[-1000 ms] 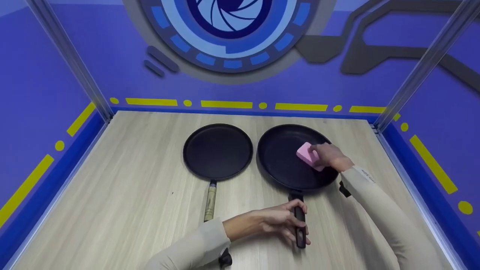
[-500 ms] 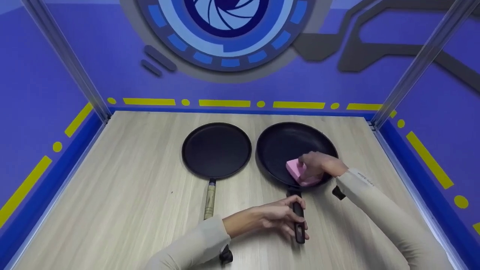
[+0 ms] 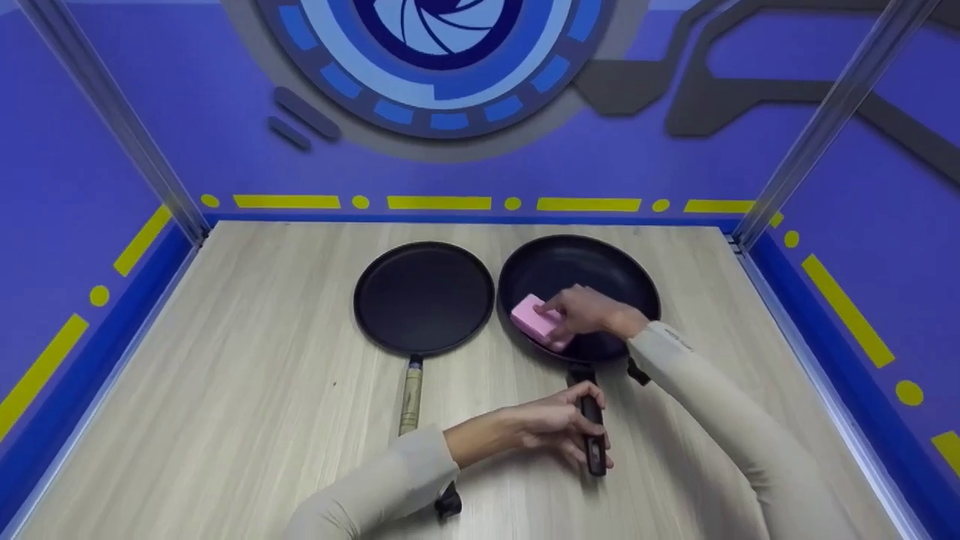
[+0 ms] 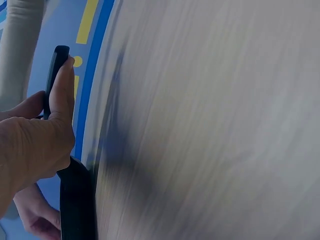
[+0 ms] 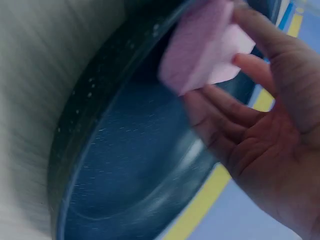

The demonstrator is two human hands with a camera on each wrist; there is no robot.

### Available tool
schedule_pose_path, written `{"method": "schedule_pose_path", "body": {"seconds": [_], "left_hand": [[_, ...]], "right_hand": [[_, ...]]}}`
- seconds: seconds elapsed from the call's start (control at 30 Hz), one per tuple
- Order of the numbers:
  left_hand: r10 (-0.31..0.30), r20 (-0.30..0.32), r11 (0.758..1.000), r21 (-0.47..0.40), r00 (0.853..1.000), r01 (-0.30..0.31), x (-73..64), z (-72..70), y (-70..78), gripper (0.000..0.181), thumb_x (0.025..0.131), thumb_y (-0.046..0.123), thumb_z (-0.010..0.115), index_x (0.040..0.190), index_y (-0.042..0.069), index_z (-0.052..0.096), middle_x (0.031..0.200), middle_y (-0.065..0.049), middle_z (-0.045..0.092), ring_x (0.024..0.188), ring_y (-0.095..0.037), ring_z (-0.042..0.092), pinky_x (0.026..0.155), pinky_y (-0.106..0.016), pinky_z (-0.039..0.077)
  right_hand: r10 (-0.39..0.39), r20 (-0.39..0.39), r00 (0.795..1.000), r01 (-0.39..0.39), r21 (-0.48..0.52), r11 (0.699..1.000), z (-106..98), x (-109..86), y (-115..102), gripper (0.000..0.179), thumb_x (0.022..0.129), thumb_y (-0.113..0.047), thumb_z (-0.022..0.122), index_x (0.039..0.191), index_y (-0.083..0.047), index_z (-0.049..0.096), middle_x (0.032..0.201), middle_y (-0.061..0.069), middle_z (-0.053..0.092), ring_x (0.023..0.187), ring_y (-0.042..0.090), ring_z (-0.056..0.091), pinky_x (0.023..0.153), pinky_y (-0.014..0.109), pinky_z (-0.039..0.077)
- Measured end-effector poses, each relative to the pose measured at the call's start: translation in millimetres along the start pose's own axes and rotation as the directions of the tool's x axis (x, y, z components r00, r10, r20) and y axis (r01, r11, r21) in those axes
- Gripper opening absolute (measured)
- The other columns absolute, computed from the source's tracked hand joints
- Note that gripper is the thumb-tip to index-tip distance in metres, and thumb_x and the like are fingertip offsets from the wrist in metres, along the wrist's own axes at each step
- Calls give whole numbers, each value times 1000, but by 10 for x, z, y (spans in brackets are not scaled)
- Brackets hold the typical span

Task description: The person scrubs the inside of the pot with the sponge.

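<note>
A deep black frying pan [image 3: 585,262] sits on the right of the wooden table, its black handle [image 3: 593,442] pointing toward me. My left hand [image 3: 551,424] grips that handle; in the left wrist view the thumb and fingers [image 4: 62,92] lie on either side of it. Inside the pan, at its near left part, is a pink sponge [image 3: 534,319]. My right hand [image 3: 589,311] pinches the sponge between thumb and fingers, seen closer in the right wrist view, where the sponge [image 5: 197,50] lies against the pan wall [image 5: 75,125].
A flat black pan [image 3: 424,296] lies just left of the frying pan, its patterned tan handle [image 3: 410,397] partly behind my left sleeve [image 3: 390,480]. Blue panels with yellow marks and metal posts [image 3: 120,120] enclose the table [image 3: 247,360].
My right hand has swept the sponge from the pan's right side down to the near part, then left. The left hand keeps its grip on the handle. The head view has shifted slightly.
</note>
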State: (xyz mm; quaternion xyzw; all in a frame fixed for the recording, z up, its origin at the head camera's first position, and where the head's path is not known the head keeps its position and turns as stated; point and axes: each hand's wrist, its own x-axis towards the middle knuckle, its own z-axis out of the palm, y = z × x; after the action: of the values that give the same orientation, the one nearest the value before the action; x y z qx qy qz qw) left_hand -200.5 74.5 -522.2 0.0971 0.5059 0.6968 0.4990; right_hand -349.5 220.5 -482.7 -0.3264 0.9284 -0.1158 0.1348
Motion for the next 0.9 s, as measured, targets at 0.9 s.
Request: {"method": "schedule_pose_path", "body": {"seconds": [0.9], "left_hand": [[12, 0, 999, 44, 1000, -12, 0, -21, -2, 29, 99, -5, 55, 110, 21, 47, 88, -14, 64, 117, -59, 59, 63, -33, 65]], "right_hand": [[375, -231, 898, -433, -306, 848, -52, 455, 363, 30, 100, -1, 46, 119, 3, 70, 126, 30, 59, 115, 50, 58, 96, 59, 56]]}}
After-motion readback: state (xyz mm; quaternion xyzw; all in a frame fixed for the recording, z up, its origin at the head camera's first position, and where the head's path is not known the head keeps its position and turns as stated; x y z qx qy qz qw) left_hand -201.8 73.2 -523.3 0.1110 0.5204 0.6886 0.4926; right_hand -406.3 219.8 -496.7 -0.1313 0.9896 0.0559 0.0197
